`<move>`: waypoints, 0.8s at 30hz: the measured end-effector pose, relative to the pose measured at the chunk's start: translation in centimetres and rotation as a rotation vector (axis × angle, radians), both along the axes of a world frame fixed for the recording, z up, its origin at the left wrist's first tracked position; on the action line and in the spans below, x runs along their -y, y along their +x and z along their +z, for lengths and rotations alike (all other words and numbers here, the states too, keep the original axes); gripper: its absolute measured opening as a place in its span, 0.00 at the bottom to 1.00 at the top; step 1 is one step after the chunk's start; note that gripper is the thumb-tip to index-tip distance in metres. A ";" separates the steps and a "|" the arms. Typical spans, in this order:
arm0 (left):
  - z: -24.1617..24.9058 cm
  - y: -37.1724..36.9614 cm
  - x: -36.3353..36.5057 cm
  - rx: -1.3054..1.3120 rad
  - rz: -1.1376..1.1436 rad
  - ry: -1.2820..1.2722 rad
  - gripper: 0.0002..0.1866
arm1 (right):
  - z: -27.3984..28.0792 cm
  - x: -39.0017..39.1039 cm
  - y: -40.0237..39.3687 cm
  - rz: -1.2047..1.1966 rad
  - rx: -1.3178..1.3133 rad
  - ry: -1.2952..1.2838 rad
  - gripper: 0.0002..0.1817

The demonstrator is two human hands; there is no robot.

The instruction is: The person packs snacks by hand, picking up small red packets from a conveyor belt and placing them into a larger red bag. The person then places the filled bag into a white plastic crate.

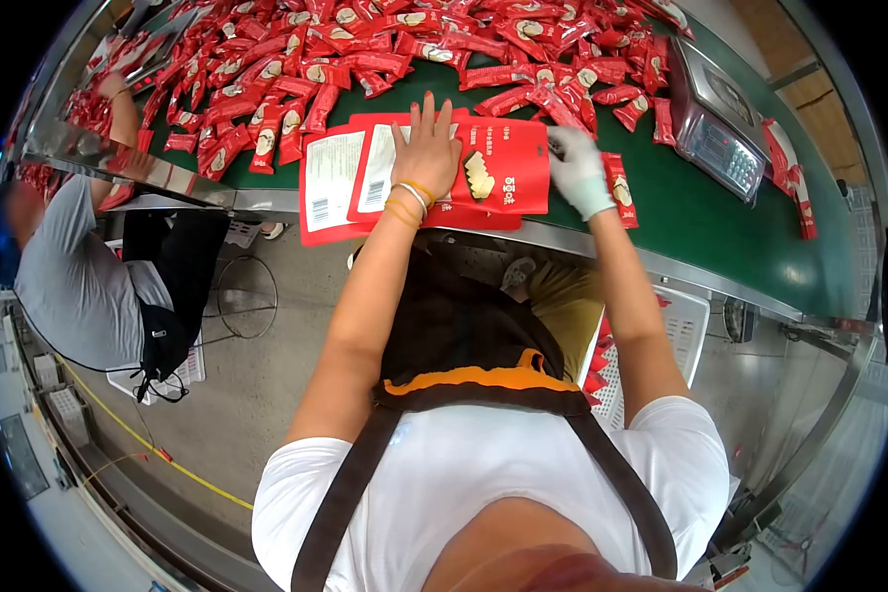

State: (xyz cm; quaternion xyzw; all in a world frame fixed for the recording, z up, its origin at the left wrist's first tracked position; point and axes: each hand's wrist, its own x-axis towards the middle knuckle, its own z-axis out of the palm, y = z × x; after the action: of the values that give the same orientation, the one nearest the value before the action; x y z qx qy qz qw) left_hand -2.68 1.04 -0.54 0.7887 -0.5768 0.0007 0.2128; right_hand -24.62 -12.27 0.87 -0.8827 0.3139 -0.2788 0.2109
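Note:
Flat red printed pouches (512, 176) lie overlapping at the near edge of the green work surface. My left hand (427, 153), bare with bands round the wrist, rests spread flat on top of them. At the pouches' right edge is my right hand (579, 170), in a white glove, its fingers curled in at the edge by the hang hole. Whether those fingers pinch the pouch is hard to make out. Just right of the glove lies a small red packet (619, 189). A white label panel (333, 178) shows on the left pouch.
Many small red packets (385, 61) are heaped across the back of the green surface (701, 232). A digital scale (718, 128) stands at right. Below are white crates (683, 321). At left, a co-worker in a grey shirt (74, 286) reaches among the packets.

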 end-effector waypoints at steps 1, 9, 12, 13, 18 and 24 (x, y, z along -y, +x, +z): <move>-0.2 0.1 0.1 -0.002 -0.001 0.003 0.32 | 0.7 -0.2 -1.1 -0.084 -0.034 -0.172 0.20; 0.0 0.1 0.0 -0.034 -0.008 0.022 0.32 | 3.5 -0.1 -5.9 -0.175 -0.207 -0.181 0.22; 0.2 0.0 0.0 -0.055 -0.006 0.015 0.32 | 3.5 -1.0 -9.0 -0.472 -0.135 -0.237 0.23; 0.1 0.0 0.1 -0.059 -0.016 0.017 0.32 | 2.4 -1.5 -9.7 -0.546 -0.162 -0.237 0.24; -0.2 0.2 0.2 -0.091 -0.013 -0.031 0.32 | -1.4 -3.3 -10.9 -0.565 -0.354 -0.131 0.32; -0.2 0.3 -0.2 -0.110 -0.009 -0.059 0.32 | 1.3 -5.9 -10.6 -0.122 -0.120 -0.004 0.32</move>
State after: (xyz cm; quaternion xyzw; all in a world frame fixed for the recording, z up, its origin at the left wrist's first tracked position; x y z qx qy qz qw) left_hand -2.36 1.23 -0.79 0.7784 -0.5675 -0.0267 0.2672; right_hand -35.25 -6.36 2.14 -0.8774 0.3788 -0.2384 0.1726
